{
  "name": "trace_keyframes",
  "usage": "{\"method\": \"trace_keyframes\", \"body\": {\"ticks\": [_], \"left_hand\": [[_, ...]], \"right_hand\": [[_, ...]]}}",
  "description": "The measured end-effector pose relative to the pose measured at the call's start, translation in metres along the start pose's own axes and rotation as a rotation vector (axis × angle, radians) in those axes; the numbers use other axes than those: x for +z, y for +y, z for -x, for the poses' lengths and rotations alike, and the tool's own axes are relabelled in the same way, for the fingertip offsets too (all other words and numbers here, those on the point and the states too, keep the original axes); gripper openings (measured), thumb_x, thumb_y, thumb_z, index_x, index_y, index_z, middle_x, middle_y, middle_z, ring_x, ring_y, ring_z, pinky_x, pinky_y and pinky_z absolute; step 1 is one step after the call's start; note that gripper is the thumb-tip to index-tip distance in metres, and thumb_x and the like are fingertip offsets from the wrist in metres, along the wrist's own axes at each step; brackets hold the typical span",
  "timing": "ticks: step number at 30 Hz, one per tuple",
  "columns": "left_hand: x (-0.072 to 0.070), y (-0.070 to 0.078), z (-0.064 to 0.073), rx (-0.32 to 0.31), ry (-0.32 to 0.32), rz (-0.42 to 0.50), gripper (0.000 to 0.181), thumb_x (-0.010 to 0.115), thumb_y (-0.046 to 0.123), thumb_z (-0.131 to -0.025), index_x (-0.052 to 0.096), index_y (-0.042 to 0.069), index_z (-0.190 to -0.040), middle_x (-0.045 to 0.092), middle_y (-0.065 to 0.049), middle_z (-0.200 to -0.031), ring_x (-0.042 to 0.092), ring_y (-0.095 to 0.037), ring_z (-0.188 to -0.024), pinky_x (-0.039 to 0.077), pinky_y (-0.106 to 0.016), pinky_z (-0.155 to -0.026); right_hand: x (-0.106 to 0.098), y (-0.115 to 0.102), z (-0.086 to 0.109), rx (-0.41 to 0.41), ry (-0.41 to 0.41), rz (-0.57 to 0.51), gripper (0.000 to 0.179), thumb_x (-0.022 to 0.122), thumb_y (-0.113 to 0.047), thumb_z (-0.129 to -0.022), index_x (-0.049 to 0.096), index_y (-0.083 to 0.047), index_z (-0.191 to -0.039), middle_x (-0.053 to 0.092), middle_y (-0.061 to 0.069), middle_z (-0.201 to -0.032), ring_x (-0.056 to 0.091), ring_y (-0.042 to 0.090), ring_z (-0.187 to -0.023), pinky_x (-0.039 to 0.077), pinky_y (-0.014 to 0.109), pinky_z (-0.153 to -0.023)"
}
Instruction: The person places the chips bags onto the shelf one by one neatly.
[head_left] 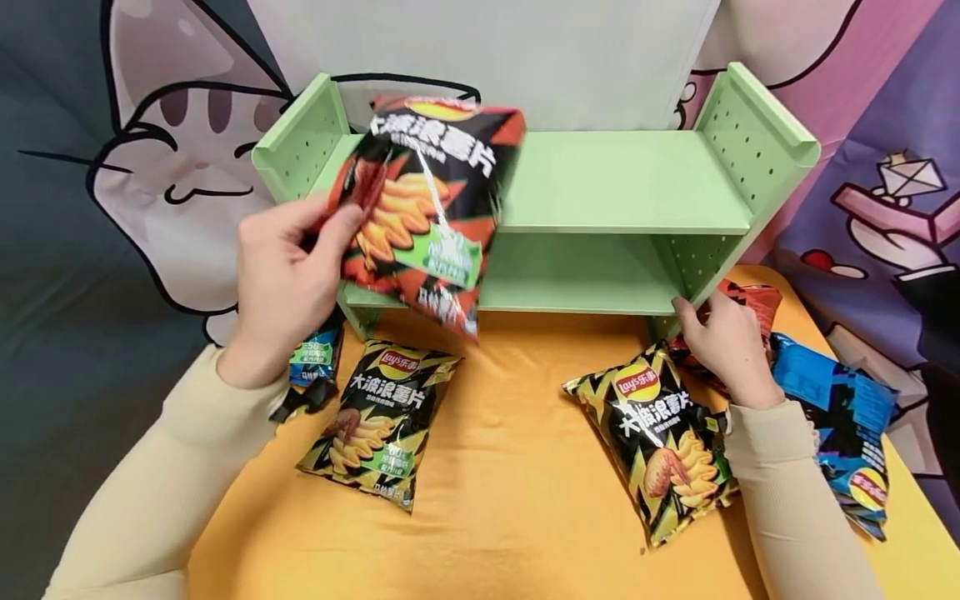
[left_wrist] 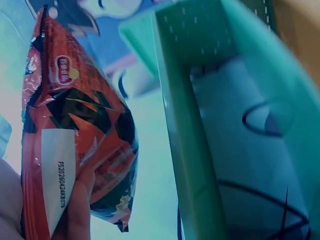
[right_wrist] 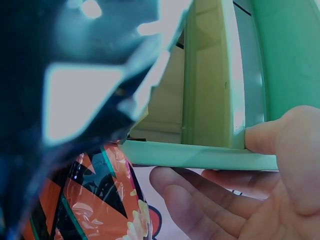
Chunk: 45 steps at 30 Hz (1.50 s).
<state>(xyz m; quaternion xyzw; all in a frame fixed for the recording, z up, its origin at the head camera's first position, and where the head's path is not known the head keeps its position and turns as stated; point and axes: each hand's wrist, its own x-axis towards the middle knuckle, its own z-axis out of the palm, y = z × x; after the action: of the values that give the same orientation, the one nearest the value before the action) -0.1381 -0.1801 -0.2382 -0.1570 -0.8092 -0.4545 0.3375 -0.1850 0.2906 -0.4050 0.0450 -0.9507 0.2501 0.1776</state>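
Red-and-black 大波浪薯片 chip bag (head_left: 442,196) is being pinched by the left grip (head_left: 288,275); the right grip (head_left: 729,346) is clasping the green shelf unit (head_left: 622,179).

A glossy, crinkled plastic film is seen in the red-and-black chip bag (head_left: 431,208), and the same bright sheen is shared by the 2 yellow-and-black bags (head_left: 382,417) and the blue bag (head_left: 847,417). The green shelf (head_left: 622,179) is finished smooth and satiny (its side panels (head_left: 765,150) are finely perforated), while matt, soft-looking cloth is shown by the cream sleeves (head_left: 165,467) and the printed backdrop (head_left: 172,171).
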Motion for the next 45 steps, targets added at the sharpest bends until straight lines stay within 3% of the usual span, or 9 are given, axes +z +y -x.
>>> {"method": "trace_keyframes", "body": {"ticks": [4,7,14,19,25,29,34,38,45], "left_hand": [[0.004,-0.012,-0.026,-0.026,0.048,-0.102,0.026,0.068,0.026,-0.100,0.077,0.007,-0.085,0.064,0.005,-0.069,0.053,-0.006,-0.060,0.037,-0.022,-0.058],[0.006,-0.020,-0.041,-0.076,0.053,-0.163,0.027,0.066,0.030,-0.100,0.076,0.009,-0.085,0.063,0.003,-0.069,0.052,-0.008,-0.062,0.034,-0.025,-0.057],[0.009,-0.037,-0.061,-0.106,0.066,-0.324,0.033,0.062,0.034,-0.101,0.072,0.009,-0.082,0.057,-0.002,-0.067,0.045,-0.010,-0.061,0.026,-0.026,-0.060],[0.009,-0.044,-0.065,-0.104,0.073,-0.459,0.036,0.059,0.037,-0.103,0.076,0.008,-0.090,0.067,-0.011,-0.075,0.052,-0.022,-0.068,0.024,-0.028,-0.062],[0.007,-0.044,-0.070,-0.100,-0.023,-0.606,0.039,0.053,0.039,-0.106,0.075,0.007,-0.099,0.076,-0.017,-0.094,0.062,-0.045,-0.083,0.028,-0.038,-0.067],[0.004,-0.043,-0.072,-0.155,-0.102,-0.695,0.041,0.050,0.041,-0.106,0.073,0.007,-0.101,0.074,-0.021,-0.095,0.063,-0.049,-0.086,0.033,-0.044,-0.062],[0.005,-0.039,-0.076,-0.253,-0.227,-0.829,0.054,0.041,0.048,-0.108,0.069,0.004,-0.122,0.072,-0.028,-0.110,0.063,-0.055,-0.091,0.044,-0.059,-0.062],[0.008,-0.038,-0.077,-0.307,-0.297,-0.926,0.061,0.034,0.049,-0.108,0.060,-0.001,-0.133,0.068,-0.034,-0.118,0.063,-0.058,-0.094,0.048,-0.062,-0.066],[0.015,-0.040,-0.071,-0.260,-0.248,-1.003,0.059,0.034,0.046,-0.110,0.059,-0.002,-0.132,0.069,-0.034,-0.109,0.065,-0.059,-0.088,0.049,-0.062,-0.062]], "right_hand": [[0.000,0.000,0.000,-0.002,-0.002,0.003,0.043,0.055,-0.035,-0.106,0.065,0.006,-0.114,0.067,0.025,-0.078,0.057,0.037,-0.058,0.035,0.039,-0.052],[0.000,0.001,0.001,-0.003,-0.005,0.003,0.044,0.054,-0.035,-0.106,0.065,0.006,-0.116,0.068,0.027,-0.081,0.058,0.037,-0.059,0.035,0.039,-0.052],[0.001,0.001,0.000,-0.007,0.003,0.004,0.042,0.055,-0.034,-0.106,0.066,0.006,-0.114,0.068,0.025,-0.080,0.057,0.036,-0.059,0.035,0.039,-0.053],[0.001,0.001,0.000,-0.014,0.010,0.004,0.042,0.056,-0.034,-0.105,0.066,0.006,-0.115,0.069,0.026,-0.081,0.058,0.038,-0.060,0.035,0.039,-0.053],[0.002,0.002,0.000,-0.009,0.011,0.003,0.042,0.055,-0.035,-0.105,0.066,0.005,-0.116,0.069,0.026,-0.081,0.056,0.035,-0.057,0.033,0.038,-0.051],[0.001,0.002,-0.001,-0.013,0.007,0.003,0.042,0.055,-0.034,-0.106,0.066,0.005,-0.116,0.069,0.027,-0.082,0.056,0.034,-0.057,0.033,0.037,-0.050],[0.000,0.002,-0.001,-0.010,0.008,0.007,0.043,0.055,-0.034,-0.106,0.066,0.006,-0.117,0.070,0.028,-0.085,0.059,0.038,-0.060,0.035,0.039,-0.052],[0.000,0.002,-0.001,-0.015,0.012,0.013,0.042,0.056,-0.034,-0.105,0.066,0.005,-0.117,0.070,0.027,-0.084,0.060,0.039,-0.061,0.036,0.039,-0.053],[0.000,0.002,-0.001,-0.009,-0.005,0.003,0.044,0.055,-0.034,-0.106,0.065,0.006,-0.120,0.071,0.028,-0.086,0.060,0.038,-0.060,0.037,0.038,-0.050]]}}
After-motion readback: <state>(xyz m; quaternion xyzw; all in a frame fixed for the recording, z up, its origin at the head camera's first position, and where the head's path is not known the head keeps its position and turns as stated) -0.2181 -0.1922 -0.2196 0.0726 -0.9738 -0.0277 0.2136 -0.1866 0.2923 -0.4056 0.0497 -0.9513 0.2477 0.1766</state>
